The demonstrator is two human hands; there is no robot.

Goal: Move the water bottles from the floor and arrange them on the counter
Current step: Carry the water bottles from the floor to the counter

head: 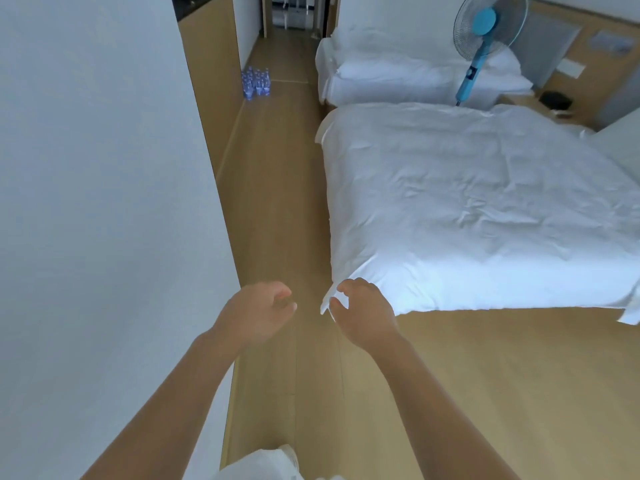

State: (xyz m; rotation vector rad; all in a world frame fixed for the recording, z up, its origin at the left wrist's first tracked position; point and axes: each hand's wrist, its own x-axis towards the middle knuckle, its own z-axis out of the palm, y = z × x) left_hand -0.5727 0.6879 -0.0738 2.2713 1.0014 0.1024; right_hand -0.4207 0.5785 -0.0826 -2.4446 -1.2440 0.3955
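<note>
- White wall: bounds the left side of the wooden floor corridor.
- Water bottles: clustered upright on the floor against the cabinet base, well ahead of both hands; probably staged there for pickup. The surface is barely in view at top left.
- Left hand: raised forward, fingers loosely curled, grasping nothing.
- Right hand: fingers relaxed and empty, in front of the corner of the bed; contact cannot be determined.
</note>
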